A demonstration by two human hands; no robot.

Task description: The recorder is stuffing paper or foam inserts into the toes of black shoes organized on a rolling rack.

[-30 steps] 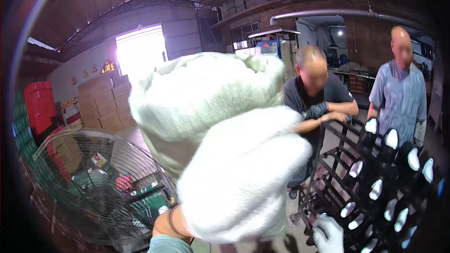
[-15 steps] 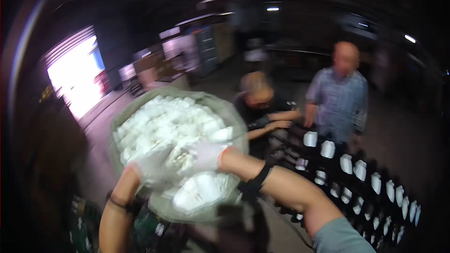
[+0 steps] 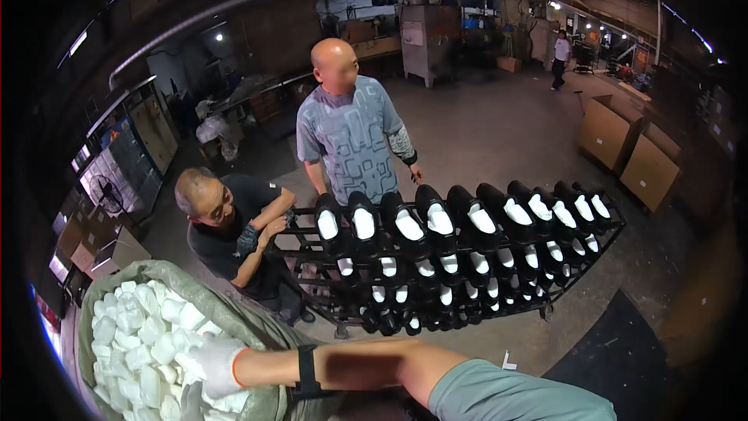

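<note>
A large greenish woven sack (image 3: pixel 234 310) stands at the lower left, heaped with white stuffing pieces (image 3: pixel 128 318). My right hand (image 3: pixel 220 366), in a white glove with an orange cuff edge, reaches into its right side and touches the pieces. Its fingers blend into the white heap, so their grip is unclear. Just below, at the picture's lower edge, white finger-like shapes look like part of my left hand (image 3: pixel 192 403); the rest of it is hidden. A black band (image 3: pixel 308 370) circles my right forearm.
Beyond my right arm stands a black rack (image 3: pixel 460 248) with several tiers of black shoes (image 3: pixel 396 214) holding white inserts. One person (image 3: pixel 234 222) leans at its left end; another (image 3: pixel 354 132) stands behind it. Cardboard boxes (image 3: pixel 612 132) sit at the far right.
My view has swung right, bringing the rack and both people toward the middle. The sack has shifted to the lower left. My left forearm has left the picture.
</note>
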